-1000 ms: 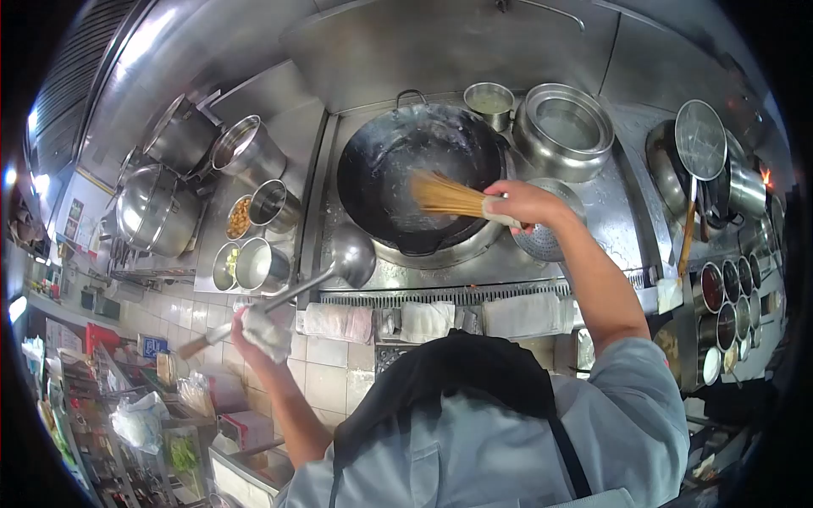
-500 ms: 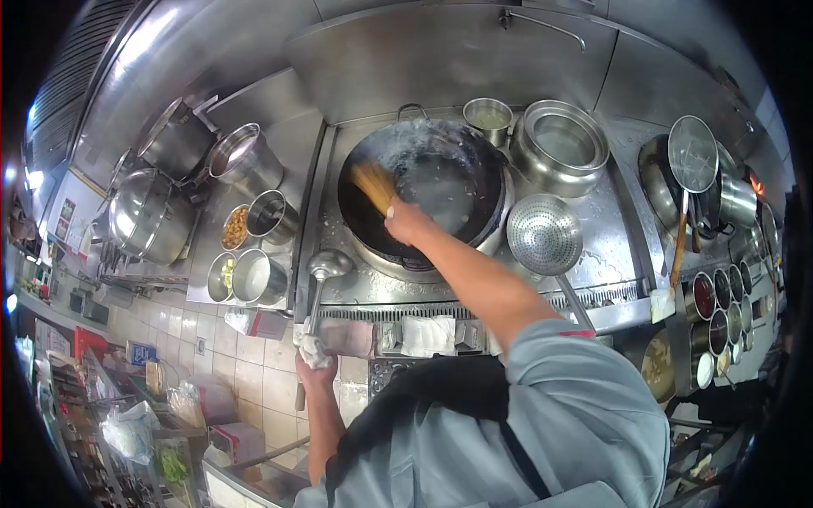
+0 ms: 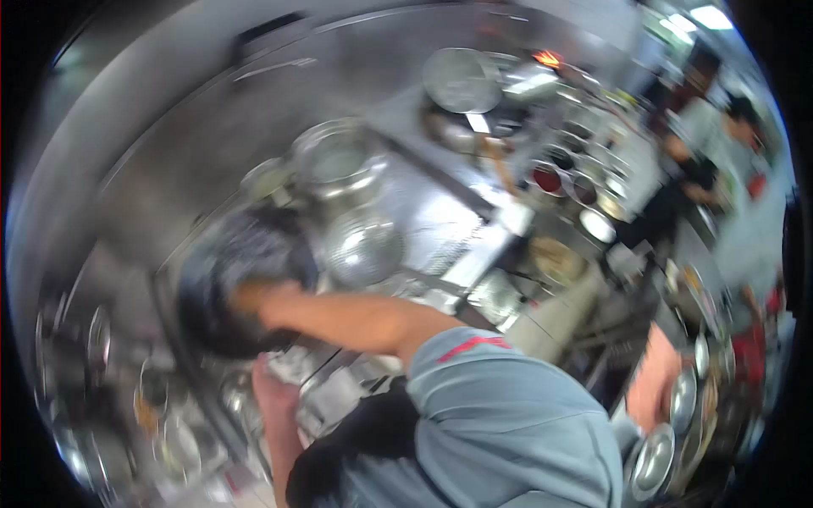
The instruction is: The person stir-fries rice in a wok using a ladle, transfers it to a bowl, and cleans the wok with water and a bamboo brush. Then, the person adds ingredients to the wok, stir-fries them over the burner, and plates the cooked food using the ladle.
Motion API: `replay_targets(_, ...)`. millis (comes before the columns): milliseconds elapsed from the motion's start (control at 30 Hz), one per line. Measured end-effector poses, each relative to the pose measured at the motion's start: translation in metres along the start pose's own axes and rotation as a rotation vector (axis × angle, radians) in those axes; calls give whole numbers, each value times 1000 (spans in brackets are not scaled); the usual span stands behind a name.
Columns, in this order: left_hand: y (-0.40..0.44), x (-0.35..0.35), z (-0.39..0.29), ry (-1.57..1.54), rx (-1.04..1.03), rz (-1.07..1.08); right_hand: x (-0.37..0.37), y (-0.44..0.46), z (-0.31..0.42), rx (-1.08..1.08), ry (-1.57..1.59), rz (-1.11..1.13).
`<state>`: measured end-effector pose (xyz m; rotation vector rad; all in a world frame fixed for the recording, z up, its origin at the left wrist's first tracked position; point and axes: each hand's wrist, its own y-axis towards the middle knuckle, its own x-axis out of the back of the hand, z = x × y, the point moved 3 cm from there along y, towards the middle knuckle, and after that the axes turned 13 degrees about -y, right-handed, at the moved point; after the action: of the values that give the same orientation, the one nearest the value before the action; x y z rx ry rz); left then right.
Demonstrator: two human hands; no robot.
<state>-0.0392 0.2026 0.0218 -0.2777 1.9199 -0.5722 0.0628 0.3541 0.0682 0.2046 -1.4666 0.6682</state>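
Note:
The view is smeared by motion. My right hand (image 3: 281, 305) is closed around a straw-coloured wok brush (image 3: 247, 296), its bristles down inside the large dark wok (image 3: 199, 292). Close to the wok's near rim, my left hand (image 3: 275, 389) appears closed at a white cloth (image 3: 292, 366); earlier it gripped the ladle's handle together with this cloth. The ladle itself is too blurred to make out clearly. To the right of the wok lies a perforated strainer (image 3: 364, 247).
Behind the strainer stand a wide steel pot (image 3: 334, 157) and a smaller pot (image 3: 267, 182). A mesh skimmer (image 3: 462, 80) and several seasoning containers (image 3: 546, 178) are farther right. A flame (image 3: 548, 58) burns at the back. Another person (image 3: 716, 140) stands at the far right.
My view has swung right and tilted, so the wok now sits left in the picture. The brush stays in my right hand in the wok. Another person has come into view.

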Motion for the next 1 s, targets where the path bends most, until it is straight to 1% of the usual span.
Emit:
replay_targets(33,42,28,-7,-22,127,184,28,-32,3,48,-21,14)
replay_targets(67,55,29,-5,97,114,30,36,-37,-2,37,-111,92)
replay_targets(100,81,67,-18,173,87,-78,42,-39,-3,55,-193,175)
replay_targets(167,64,54,-17,119,19,-147,89,-53,-28,13,-284,208)
replay_targets(200,59,55,-20,134,12,-169,97,-54,-36,6,-337,228)
replay_targets(233,51,54,-22,144,4,-202,85,-30,-46,-58,-232,204)
replay_targets(267,44,50,-24,150,-9,-227,62,15,-59,-122,-135,173)
replay_targets(300,35,43,-22,224,-32,-225,45,38,-64,-191,-40,139)
replay_targets(333,24,36,-17,300,-51,-224,34,20,-58,-224,37,-77)
replay_targets(367,18,30,-16,378,-71,-221,-3,39,-47,-71,29,-225)
replay_targets(400,18,35,-23,336,-49,-216,-11,13,-30,-39,39,-433)
replay_targets(433,16,55,-35,297,-25,-217,-24,39,-22,-172,181,118)
replay_targets(500,-15,70,-44,274,8,-209,-3,-25,-8,-104,3,35)
replay_targets(533,-31,76,-44,266,19,-203,8,-43,-14,-46,-77,80)
replay_targets(567,-48,82,-44,253,36,-200,19,-51,-22,22,-162,123)
replay_targets(600,-68,89,-43,230,41,-204,-4,-31,-49,125,-176,5)
replay_targets(667,-108,100,-37,165,38,-229,34,-51,-82,74,-50,39)
replay_targets(700,-123,101,-33,122,48,-235,52,-56,-101,-9,-31,65)
replay_targets(733,-135,101,-27,80,59,-243,61,-43,-114,-155,54,141)
replay_targets(767,-141,99,-24,44,66,-246,69,-31,-122,-102,-74,-35)
replay_targets(800,-139,103,-23,28,115,-236,48,3,-132,-185,-152,-97)
replay_targets(833,-138,116,-24,102,84,-205,31,28,-127,-232,-64,-139)
replay_targets(867,-142,107,-24,150,74,-113,14,33,-109,-239,38,-236)
replay_targets(900,-144,116,-23,101,115,80,-4,46,-93,-194,61,-192)
replay_targets(933,-157,122,-23,120,15,-10,-20,56,-81,-167,87,-133)
replay_targets(967,-172,124,-23,148,-71,-98,-11,52,-74,-121,51,-109)
replay_targets(1000,-193,131,-21,99,-124,-154,7,34,-66,-83,17,-81)
